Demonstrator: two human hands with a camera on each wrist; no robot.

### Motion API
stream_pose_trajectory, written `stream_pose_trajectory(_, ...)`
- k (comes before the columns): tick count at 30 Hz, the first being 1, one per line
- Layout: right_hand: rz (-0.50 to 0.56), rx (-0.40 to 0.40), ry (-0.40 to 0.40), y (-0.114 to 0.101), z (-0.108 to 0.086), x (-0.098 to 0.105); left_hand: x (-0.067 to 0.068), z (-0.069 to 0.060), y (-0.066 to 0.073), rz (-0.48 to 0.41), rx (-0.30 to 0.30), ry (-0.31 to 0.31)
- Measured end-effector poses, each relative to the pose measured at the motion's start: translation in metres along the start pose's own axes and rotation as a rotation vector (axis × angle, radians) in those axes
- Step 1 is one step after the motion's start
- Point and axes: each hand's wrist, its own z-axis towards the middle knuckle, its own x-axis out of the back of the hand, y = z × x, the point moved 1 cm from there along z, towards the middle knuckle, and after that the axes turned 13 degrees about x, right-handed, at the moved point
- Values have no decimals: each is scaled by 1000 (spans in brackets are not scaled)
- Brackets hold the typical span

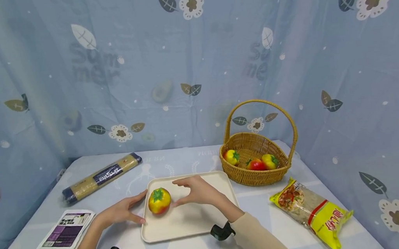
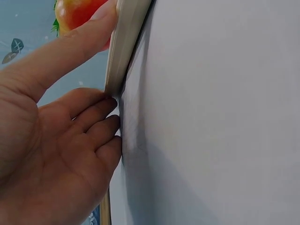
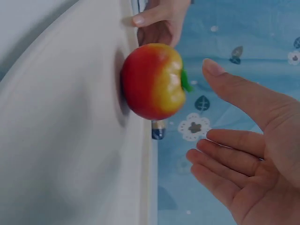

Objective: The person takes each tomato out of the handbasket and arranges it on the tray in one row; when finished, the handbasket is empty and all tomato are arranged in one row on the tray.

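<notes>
A red-and-yellow fruit with a green leafy top (image 1: 159, 200) sits on the left part of a cream tray (image 1: 190, 227). My left hand (image 1: 120, 212) is at the tray's left edge, its thumb and forefinger spread along the rim and touching it. In the left wrist view that thumb lies against the rim (image 2: 123, 51). Over the tray, my right hand (image 1: 199, 191) hovers just right of the fruit, thumb and fingers apart. The right wrist view shows a gap between this hand (image 3: 248, 154) and the fruit (image 3: 152, 82).
A wicker basket (image 1: 256, 178) with a tall handle holds several similar fruits at the back right. In front of it lies a yellow-ended clear food packet (image 1: 312, 213). On the left are a long spaghetti pack (image 1: 101, 178) and a white-and-purple pouch (image 1: 65, 232). Patterned curtains surround the table.
</notes>
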Motion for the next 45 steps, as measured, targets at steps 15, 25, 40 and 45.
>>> stream_pose_trajectory(15, -72, -16, 73, -5, -40, 44, -4, 5, -4, -27, -16, -18)
stream_pose_trajectory(25, -63, -6, 132, -4, -59, 72, -3, 2, -5, -13, -6, -28)
stream_pose_trajectory(40, -209, -19, 108, 4, -85, 106, 1, 2, -1, -25, 21, -12)
stream_pose_trajectory(45, -248, -18, 99, 5, -91, 117, 2, 2, -3, -24, 16, -16)
